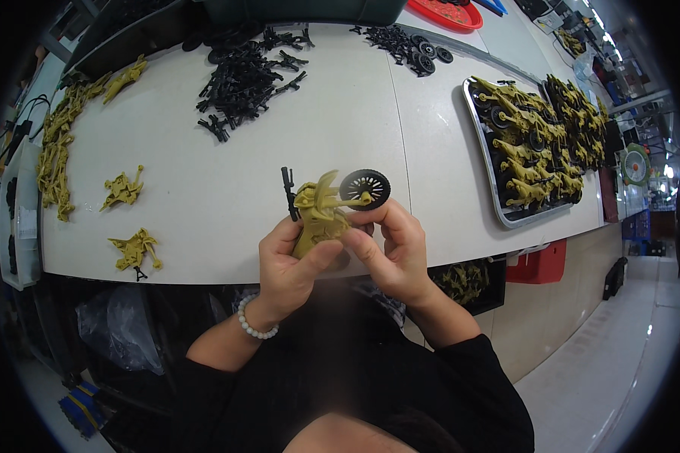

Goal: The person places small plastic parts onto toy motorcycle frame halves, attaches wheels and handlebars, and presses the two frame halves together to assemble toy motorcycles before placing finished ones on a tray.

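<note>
Between my two hands, above the near edge of the white table, is a yellow toy motorcycle (321, 202) with black handlebars and one black spoked wheel (365, 189) at its fork. My left hand (289, 257), with a beaded bracelet at the wrist, is closed round the body from the left. My right hand (391, 253) grips it from the right, thumb on the yellow body and fingers just under the wheel. Left of my hands, two loose yellow motorcycle bodies lie on the table, an upper one (123, 189) and a lower one (134, 249) with a small black part attached.
A heap of black handlebar-like parts (238, 87) lies ahead, with black wheels (427, 53) further right. A metal tray (499, 204) of yellow motorcycles stands at the right. Yellow bodies (57, 158) line the left edge. A dark bin (302, 11) and a red basin (449, 13) are behind.
</note>
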The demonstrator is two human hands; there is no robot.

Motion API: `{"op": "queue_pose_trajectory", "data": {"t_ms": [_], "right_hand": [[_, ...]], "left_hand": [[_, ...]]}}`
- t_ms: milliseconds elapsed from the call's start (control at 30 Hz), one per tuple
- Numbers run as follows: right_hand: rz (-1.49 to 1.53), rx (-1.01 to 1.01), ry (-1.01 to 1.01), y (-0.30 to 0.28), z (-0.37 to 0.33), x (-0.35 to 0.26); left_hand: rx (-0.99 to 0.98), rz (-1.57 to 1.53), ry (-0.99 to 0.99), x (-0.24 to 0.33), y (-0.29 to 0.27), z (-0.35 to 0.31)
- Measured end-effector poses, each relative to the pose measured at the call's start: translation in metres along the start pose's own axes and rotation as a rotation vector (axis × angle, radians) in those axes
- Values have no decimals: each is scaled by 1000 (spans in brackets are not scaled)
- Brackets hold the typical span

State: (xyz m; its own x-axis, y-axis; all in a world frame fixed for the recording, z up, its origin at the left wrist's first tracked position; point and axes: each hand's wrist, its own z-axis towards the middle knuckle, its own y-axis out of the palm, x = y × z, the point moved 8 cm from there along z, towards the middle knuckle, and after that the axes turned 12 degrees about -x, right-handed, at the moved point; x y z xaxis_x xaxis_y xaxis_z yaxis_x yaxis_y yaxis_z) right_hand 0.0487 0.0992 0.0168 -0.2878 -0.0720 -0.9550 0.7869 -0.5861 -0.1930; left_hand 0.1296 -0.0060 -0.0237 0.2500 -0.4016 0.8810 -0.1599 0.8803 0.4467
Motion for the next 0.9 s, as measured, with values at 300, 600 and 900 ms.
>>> {"op": "queue_pose_trajectory", "data": {"t_ms": [300, 600, 900], "right_hand": [[-69, -51, -6, -1, 0, -7], [154, 24, 50, 7, 0, 5], [132, -64, 69, 10, 8, 5]], "left_hand": [[-35, -12, -14, -3, -3, -1], [-13, 72, 18, -5, -6, -5], [4, -23, 56, -1, -6, -4]]}}
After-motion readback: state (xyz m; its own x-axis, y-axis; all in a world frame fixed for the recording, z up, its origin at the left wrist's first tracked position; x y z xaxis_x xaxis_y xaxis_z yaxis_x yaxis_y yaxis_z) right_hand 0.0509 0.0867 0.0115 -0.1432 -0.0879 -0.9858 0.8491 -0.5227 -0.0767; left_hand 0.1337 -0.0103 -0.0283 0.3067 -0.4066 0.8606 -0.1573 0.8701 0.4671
